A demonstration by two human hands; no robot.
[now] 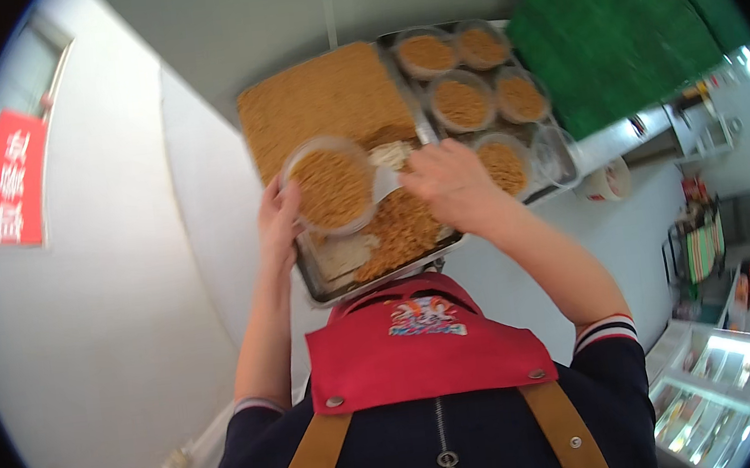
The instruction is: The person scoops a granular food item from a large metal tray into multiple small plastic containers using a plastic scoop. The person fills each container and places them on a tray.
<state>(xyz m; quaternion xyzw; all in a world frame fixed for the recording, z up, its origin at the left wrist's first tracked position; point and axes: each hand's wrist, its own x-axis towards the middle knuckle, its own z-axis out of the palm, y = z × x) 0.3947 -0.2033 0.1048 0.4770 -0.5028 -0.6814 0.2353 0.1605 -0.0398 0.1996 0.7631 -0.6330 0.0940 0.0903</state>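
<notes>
My left hand [279, 218] holds a clear round plastic tub [331, 185] by its side; brown crumbly food fills much of it. In my right hand [448, 182] is a pale flat scraper [385, 183], its blade close against the tub's right side. Both are over a metal baking tray [322, 296]. A large flat brown slab [326, 95], perhaps cake, covers the tray's far part, and loose brown crumbs [402, 231] lie on its near part. Whitish paper or residue [391, 155] shows between them.
On the right, a second metal tray [411, 93] bears several filled clear tubs [462, 103] and one tub that looks unfilled [553, 155]. Beyond it lies a green surface [615, 37]. A white bucket [609, 180] stands to the right. A grey wall rises behind the trays.
</notes>
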